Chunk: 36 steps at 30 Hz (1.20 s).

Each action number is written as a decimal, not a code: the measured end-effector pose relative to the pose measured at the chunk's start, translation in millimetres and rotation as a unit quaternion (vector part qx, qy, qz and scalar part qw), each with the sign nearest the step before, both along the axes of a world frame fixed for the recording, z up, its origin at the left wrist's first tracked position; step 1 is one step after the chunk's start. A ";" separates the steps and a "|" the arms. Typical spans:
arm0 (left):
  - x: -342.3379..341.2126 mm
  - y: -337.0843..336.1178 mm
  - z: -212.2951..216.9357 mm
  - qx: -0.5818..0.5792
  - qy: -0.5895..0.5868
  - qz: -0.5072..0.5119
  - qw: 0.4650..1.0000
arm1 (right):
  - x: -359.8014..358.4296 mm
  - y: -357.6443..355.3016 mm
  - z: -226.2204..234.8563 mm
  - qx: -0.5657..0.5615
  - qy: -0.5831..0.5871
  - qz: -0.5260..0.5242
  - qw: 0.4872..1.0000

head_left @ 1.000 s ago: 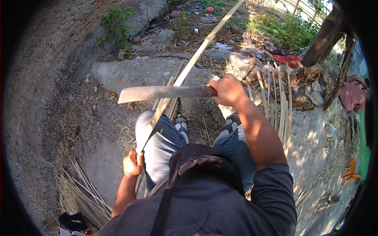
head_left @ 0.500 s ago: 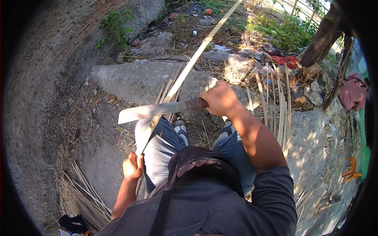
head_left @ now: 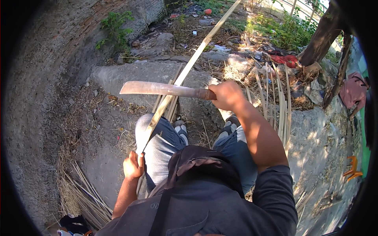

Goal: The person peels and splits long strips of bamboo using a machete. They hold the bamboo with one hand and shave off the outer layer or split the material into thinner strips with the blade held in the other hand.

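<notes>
A long pale bamboo strip (head_left: 193, 59) slants from beside my left knee up toward the far top of the view. Its near end is gripped by my left hand (head_left: 134, 165), the thumb lying along it. My right hand (head_left: 228, 95) is closed round the brown handle of a machete (head_left: 157, 88). The broad blade lies across the strip beyond my knee, pointing left and nearly level; whether it touches the strip I cannot tell. The strip passes over my left thigh in blue jeans.
Several cut strips (head_left: 281, 114) lean over a concrete ledge (head_left: 126, 76) to the right. Another bundle of strips (head_left: 88, 192) lies at lower left by a rough wall (head_left: 35, 98). A tree trunk (head_left: 321, 37) and an orange plastic chair (head_left: 352, 168) stand at right.
The machete has moved away from me along the strip, and its blade has turned closer to level. My right hand has shifted slightly right; my left hand stays put.
</notes>
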<state>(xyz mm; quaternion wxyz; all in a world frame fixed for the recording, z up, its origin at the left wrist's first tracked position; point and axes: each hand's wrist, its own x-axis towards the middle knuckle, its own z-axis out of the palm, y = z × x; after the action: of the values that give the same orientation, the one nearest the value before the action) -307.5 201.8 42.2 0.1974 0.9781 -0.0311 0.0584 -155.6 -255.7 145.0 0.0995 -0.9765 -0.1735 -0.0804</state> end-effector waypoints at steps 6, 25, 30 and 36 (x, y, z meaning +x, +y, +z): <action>-4.3 5.7 -4.1 -0.017 -0.006 -0.003 1.000 | 15.6 -13.9 -12.3 -0.010 -0.118 0.054 0.992; 0.5 8.3 -3.1 0.005 -0.003 -0.001 1.000 | 17.4 -17.1 5.7 -0.045 0.006 0.038 0.998; 10.9 -5.7 5.7 -0.008 0.001 -0.009 1.000 | 28.0 -68.8 -16.1 0.254 0.103 -0.243 0.931; 8.3 -1.6 7.6 0.023 -0.007 -0.013 1.000 | 14.8 -52.4 1.2 0.194 0.106 -0.247 0.943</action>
<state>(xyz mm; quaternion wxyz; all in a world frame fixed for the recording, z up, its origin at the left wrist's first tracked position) -299.2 200.3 49.8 0.1757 0.9814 -0.0462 0.0617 -140.8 -308.2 146.3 0.2815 -0.9534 0.1041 -0.0303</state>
